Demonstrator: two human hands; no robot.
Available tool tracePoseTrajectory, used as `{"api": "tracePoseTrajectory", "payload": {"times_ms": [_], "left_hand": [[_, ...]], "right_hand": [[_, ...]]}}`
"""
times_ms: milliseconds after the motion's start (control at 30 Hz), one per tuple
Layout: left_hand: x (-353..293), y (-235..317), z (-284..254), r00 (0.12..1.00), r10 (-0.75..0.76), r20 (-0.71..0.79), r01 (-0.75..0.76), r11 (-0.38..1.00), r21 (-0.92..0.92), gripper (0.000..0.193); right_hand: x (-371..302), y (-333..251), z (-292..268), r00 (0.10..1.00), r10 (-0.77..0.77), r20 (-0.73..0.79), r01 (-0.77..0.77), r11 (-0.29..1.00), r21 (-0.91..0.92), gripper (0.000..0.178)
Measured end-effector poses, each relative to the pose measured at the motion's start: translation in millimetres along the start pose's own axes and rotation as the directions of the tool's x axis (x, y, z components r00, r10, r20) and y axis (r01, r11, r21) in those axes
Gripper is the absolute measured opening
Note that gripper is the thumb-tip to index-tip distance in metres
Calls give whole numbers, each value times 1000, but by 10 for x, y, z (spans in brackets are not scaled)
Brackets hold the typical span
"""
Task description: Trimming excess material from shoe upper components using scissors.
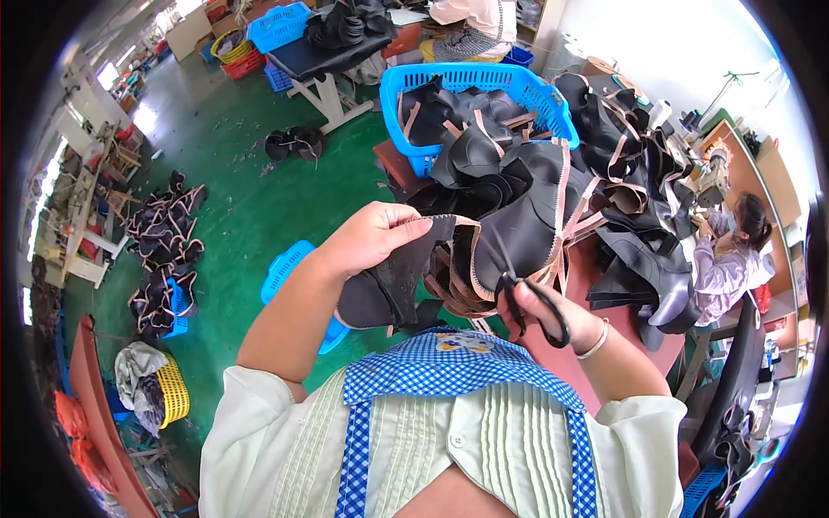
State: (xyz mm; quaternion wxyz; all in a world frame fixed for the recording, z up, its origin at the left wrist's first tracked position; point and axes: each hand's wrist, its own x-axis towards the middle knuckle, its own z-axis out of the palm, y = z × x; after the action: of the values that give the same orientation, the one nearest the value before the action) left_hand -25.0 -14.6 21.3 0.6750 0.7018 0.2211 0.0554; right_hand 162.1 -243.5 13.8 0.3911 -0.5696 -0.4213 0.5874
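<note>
My left hand [371, 237] pinches a black leather piece [377, 298] between thumb and fingers, at its upper edge near a zipper strip. The piece hangs down in front of my apron. In my right hand [577, 321] is a pair of scissors [510, 280] with black handles, its fingers through the loops. The blades point up and to the left, over a heap of black leather pieces [527, 203] edged with pinkish zipper tape. Whether the blades touch the tape, I cannot tell.
A blue plastic basket [390, 108] full of black pieces stands beyond the heap. More pieces [643, 259] are piled on the reddish table [635, 350] at right. A co-worker [730, 259] sits by a sewing machine [715, 177]. Leather pieces [164, 250] lie on the green floor.
</note>
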Motion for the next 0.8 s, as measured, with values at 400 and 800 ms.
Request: {"api": "tracePoseTrajectory", "payload": {"times_ms": [400,800], "left_hand": [[-274,144,-347,937,289,-198,-281,957,66,22],[-436,241,-1129,802,593,-71,-426,485,-764,43]], "right_hand": [[550,-275,424,884,-276,-378,266,961,-79,42],[1347,-1830,941,590,-778,-215,730,628,-270,19]]}}
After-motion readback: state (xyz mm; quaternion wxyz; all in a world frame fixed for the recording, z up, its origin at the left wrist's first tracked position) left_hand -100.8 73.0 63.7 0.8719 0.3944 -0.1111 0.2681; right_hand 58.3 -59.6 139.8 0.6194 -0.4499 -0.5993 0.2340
